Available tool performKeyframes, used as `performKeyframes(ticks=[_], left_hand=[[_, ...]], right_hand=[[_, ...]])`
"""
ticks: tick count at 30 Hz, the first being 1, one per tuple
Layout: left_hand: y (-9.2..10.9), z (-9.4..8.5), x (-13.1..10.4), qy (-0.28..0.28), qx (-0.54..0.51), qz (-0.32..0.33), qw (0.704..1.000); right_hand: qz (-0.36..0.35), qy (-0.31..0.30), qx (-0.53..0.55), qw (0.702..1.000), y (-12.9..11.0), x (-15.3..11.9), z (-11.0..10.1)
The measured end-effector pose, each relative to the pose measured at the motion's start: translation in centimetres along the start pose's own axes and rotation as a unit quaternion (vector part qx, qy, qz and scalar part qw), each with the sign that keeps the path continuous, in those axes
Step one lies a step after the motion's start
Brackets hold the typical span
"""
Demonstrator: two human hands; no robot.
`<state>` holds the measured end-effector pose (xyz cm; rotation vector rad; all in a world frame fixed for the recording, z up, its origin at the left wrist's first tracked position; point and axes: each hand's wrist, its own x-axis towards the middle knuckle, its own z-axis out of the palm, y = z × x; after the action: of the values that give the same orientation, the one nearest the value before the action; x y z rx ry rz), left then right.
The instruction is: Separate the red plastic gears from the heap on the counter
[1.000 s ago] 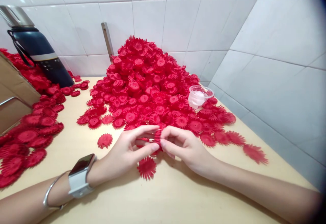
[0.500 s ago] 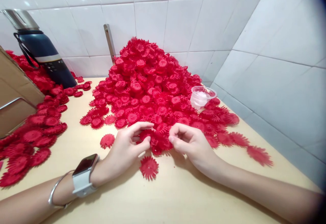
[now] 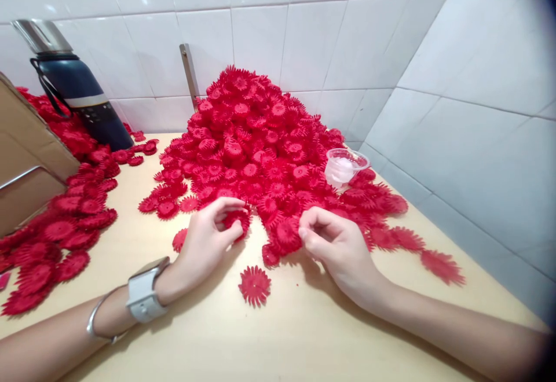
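Note:
My left hand (image 3: 207, 236), wearing a watch and a bangle, curls its thumb and fingers around a red fringed flower piece (image 3: 240, 223) above the table. My right hand (image 3: 332, 243) is closed in a pinch at the front right of the heap. Beside its fingertips is a red flower stack (image 3: 286, 236); whatever the pinch itself holds is too small to make out. A single flat red flower (image 3: 254, 286) lies on the table between my forearms. Behind both hands rises a large heap of red flowers (image 3: 260, 144).
A clear plastic cup (image 3: 343, 168) sits on the heap's right side. At the left are a cardboard box (image 3: 30, 162), a dark blue flask (image 3: 87, 95) and another pile of red flowers (image 3: 65, 226). Tiled walls (image 3: 304, 40) bound the table (image 3: 278, 335) behind and at right.
My left hand has drawn left, away from the heap's front, with a flower piece in its grip, opening a gap. My right hand has shifted slightly right and remains pinched.

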<state>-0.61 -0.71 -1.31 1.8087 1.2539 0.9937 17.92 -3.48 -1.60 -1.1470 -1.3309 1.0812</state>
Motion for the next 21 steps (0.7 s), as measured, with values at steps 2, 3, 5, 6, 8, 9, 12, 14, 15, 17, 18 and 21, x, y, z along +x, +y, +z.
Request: performKeyframes(ticks=[2, 3, 5, 6, 8, 9, 12, 14, 15, 17, 18, 21], left_hand=[[0.1, -0.1, 0.1, -0.005, 0.004, 0.029, 1.000], [0.3, -0.1, 0.0, -0.020, 0.014, 0.052, 0.998], [0.7, -0.1, -0.2, -0.065, 0.037, 0.099, 0.992], [0.9, -0.1, -0.4, -0.089, 0.045, 0.117, 0.988], [1.2, -0.1, -0.7, -0.127, 0.052, 0.139, 0.981], [1.4, -0.1, -0.8, -0.139, 0.052, 0.145, 0.978], [1.6, 0.0, -0.9, -0.155, 0.031, 0.141, 0.977], [1.6, 0.0, -0.7, -0.149, 0.005, 0.121, 0.981], [1.5, 0.1, -0.6, -0.139, -0.008, 0.109, 0.984], [1.3, 0.1, -0.5, -0.118, -0.024, 0.092, 0.989], [1.3, 0.2, -0.5, -0.112, -0.028, 0.087, 0.989], [1.2, 0.1, -0.5, -0.119, -0.028, 0.087, 0.989]], right_hand=[[-0.006, 0.018, -0.010, 1.000, 0.0, 0.0, 0.0], [-0.008, 0.022, -0.012, 1.000, -0.1, 0.0, 0.1], [-0.016, 0.013, -0.014, 1.000, -0.2, -0.1, 0.2], [-0.022, -0.002, -0.012, 1.000, -0.2, -0.2, 0.3], [-0.032, -0.041, -0.002, 0.999, -0.2, -0.3, 0.4], [-0.034, -0.061, 0.005, 0.998, -0.3, -0.3, 0.4], [-0.034, -0.104, 0.007, 0.994, -0.4, -0.4, 0.4], [-0.037, -0.126, -0.007, 0.991, -0.4, -0.5, 0.4], [-0.037, -0.127, -0.012, 0.991, -0.4, -0.5, 0.4], [-0.032, -0.102, -0.013, 0.994, -0.3, -0.5, 0.5], [-0.027, -0.080, -0.010, 0.996, -0.3, -0.4, 0.5], [-0.011, -0.067, -0.023, 0.997, -0.5, -0.3, 0.7]])
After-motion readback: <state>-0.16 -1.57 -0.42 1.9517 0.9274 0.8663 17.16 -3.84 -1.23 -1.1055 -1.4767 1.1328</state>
